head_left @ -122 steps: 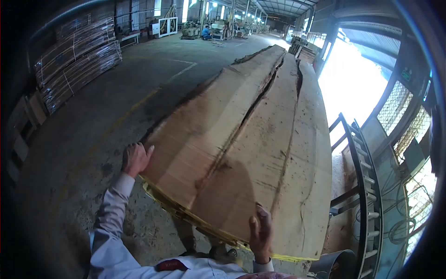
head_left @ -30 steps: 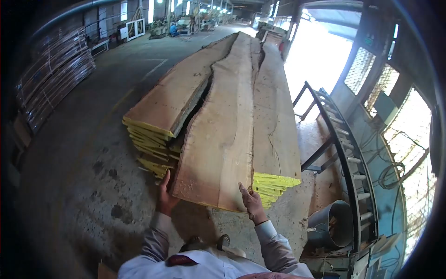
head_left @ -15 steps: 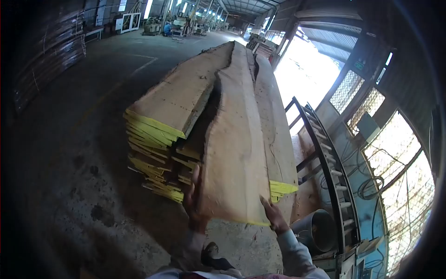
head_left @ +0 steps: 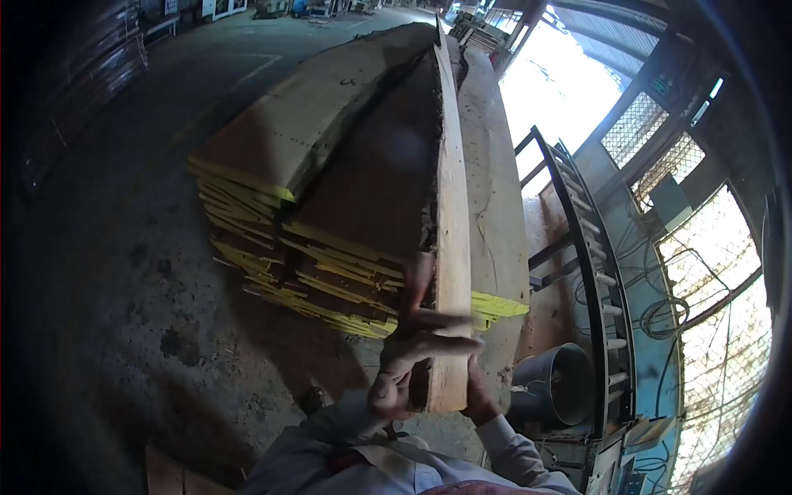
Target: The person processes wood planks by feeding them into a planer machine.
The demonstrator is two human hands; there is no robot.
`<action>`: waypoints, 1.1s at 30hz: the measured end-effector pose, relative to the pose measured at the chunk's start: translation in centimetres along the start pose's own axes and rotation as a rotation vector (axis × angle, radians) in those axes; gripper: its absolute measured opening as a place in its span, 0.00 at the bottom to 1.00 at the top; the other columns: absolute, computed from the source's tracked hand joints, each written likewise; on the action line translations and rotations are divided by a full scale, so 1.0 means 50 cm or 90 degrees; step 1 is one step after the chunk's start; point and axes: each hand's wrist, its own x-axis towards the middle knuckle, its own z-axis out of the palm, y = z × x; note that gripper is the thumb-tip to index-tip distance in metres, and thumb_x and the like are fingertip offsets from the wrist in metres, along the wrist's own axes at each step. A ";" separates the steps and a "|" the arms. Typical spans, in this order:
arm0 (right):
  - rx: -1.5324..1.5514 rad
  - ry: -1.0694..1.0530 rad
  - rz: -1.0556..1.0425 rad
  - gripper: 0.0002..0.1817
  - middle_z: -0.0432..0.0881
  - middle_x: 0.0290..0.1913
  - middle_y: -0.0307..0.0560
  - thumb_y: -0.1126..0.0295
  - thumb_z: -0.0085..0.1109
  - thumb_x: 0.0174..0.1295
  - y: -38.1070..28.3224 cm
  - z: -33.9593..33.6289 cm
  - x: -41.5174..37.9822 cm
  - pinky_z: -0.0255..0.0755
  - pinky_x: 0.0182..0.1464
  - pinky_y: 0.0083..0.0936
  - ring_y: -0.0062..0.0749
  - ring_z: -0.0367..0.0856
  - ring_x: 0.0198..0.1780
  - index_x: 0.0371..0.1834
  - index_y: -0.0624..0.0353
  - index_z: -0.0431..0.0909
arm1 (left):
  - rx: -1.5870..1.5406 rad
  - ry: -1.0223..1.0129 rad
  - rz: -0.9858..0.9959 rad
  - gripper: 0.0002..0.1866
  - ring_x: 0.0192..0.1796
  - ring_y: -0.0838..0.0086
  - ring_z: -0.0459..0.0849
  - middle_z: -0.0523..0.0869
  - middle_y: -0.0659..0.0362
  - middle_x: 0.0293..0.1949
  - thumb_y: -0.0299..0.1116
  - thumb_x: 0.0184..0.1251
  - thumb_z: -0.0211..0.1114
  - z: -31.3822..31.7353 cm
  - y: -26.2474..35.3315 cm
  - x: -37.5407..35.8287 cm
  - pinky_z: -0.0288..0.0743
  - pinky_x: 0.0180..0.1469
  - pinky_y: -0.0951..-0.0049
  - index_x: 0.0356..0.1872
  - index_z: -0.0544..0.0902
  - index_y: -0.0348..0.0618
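A long wooden plank (head_left: 452, 247) stands tilted up on its edge, its near end close to my body. My left hand (head_left: 412, 351) is at its left side near that end, with fingers reaching across the upper edge. On the right side, my right hand (head_left: 478, 392) presses against the plank near its end, its fingers partly hidden behind the wood. To the left lies a wide slab (head_left: 305, 124) on a stack of boards with yellow-painted ends (head_left: 322, 272). Another slab (head_left: 495, 181) lies to the right of the plank.
A black metal roller frame (head_left: 577, 280) stands on the right, with a grey metal cylinder (head_left: 569, 384) beside its lower end. Coiled cables (head_left: 662, 319) hang on the wall. Concrete floor (head_left: 157, 280) extends to the left, and machines stand far back.
The plank has turned from lying flat to standing on edge, uncovering dark boards beneath. My left hand has moved right and now reaches over the edge.
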 end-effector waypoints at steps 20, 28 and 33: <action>0.346 -0.196 0.006 0.12 0.70 0.26 0.32 0.55 0.52 0.75 0.019 -0.016 0.011 0.62 0.22 0.17 0.20 0.67 0.21 0.42 0.51 0.71 | 0.106 -0.366 0.035 0.43 0.24 0.73 0.78 0.76 0.59 0.16 0.63 0.80 0.32 0.264 -0.053 0.112 0.71 0.38 0.71 0.16 0.77 0.39; 0.339 -0.204 -0.027 0.12 0.68 0.25 0.31 0.56 0.50 0.76 0.016 -0.004 0.004 0.65 0.21 0.15 0.19 0.66 0.20 0.42 0.53 0.71 | 0.052 -0.418 -0.019 0.34 0.33 0.74 0.74 0.75 0.58 0.26 0.56 0.83 0.37 0.285 -0.051 0.119 0.69 0.45 0.72 0.25 0.73 0.35; 0.361 -0.226 -0.036 0.15 0.70 0.25 0.33 0.56 0.52 0.75 0.027 -0.014 0.010 0.65 0.20 0.16 0.20 0.67 0.20 0.46 0.58 0.73 | 0.044 -0.467 0.015 0.38 0.33 0.70 0.73 0.74 0.56 0.24 0.55 0.82 0.32 0.294 -0.075 0.127 0.68 0.48 0.69 0.21 0.74 0.34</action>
